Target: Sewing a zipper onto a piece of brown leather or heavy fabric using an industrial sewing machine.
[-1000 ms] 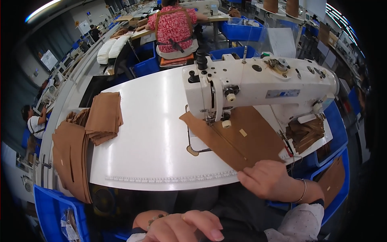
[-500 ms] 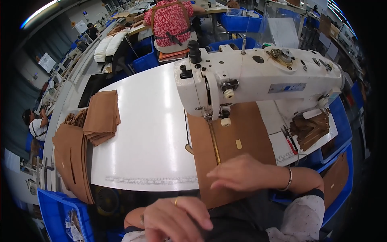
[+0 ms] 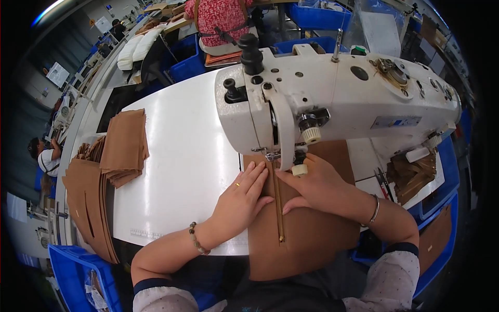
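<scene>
A brown fabric panel (image 3: 317, 239) lies under the needle end of a white sewing machine (image 3: 338, 99), its near edge hanging toward my lap. A narrow brass-coloured zipper (image 3: 280, 221) runs lengthwise along it, up to the presser foot (image 3: 271, 155). My left hand (image 3: 241, 200) rests flat on the panel just left of the zipper, fingertips close to the foot. To the right of the zipper, my right hand (image 3: 314, 184) presses on the cloth with thumb spread; its fingertips are partly hidden by a machine knob. Neither hand grips anything.
Brown fabric pieces (image 3: 86, 208) are stacked at the table's left, beside another pile (image 3: 123, 148). Right of the panel lie scissors-like tools (image 3: 384, 184) and brown scraps (image 3: 413, 174). Blue bins (image 3: 78, 275) stand at both sides. A person in red (image 3: 221, 23) sits ahead.
My left hand has come up from the lower edge onto the panel beside the zipper. My right hand has moved forward to the presser foot. The view has shifted closer to the machine.
</scene>
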Motion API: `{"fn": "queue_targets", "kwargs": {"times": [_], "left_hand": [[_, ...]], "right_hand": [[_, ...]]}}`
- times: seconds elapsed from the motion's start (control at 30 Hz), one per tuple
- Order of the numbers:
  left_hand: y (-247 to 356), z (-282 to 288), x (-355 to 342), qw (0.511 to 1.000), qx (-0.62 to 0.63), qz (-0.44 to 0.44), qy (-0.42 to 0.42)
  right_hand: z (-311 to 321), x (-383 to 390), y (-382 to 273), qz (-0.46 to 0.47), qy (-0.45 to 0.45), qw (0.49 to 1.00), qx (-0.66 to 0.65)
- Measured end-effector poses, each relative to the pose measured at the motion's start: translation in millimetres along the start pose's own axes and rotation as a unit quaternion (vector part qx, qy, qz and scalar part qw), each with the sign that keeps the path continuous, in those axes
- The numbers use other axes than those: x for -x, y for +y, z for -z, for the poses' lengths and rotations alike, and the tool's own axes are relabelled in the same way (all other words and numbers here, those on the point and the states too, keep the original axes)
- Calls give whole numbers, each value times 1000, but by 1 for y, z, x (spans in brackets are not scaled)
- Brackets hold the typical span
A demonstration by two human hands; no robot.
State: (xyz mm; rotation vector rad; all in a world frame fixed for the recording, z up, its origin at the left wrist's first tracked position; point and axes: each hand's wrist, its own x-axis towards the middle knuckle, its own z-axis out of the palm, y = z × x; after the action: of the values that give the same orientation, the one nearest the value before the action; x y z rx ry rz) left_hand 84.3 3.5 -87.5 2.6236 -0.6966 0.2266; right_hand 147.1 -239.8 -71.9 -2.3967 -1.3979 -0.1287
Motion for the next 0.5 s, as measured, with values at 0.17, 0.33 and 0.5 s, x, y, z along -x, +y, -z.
{"fn": "queue_targets", "kwargs": {"times": [0.17, 0.33, 0.5], "left_hand": [[6, 2, -3, 1000, -2, -12, 8], [8, 7, -6, 999, -36, -28, -22], [11, 10, -9, 996, -73, -47, -33]], "right_hand": [[-2, -1, 0, 5, 5, 998, 60], [-2, 2, 0, 16, 33, 997, 69], [-1, 0, 2, 18, 37, 996, 75]]}}
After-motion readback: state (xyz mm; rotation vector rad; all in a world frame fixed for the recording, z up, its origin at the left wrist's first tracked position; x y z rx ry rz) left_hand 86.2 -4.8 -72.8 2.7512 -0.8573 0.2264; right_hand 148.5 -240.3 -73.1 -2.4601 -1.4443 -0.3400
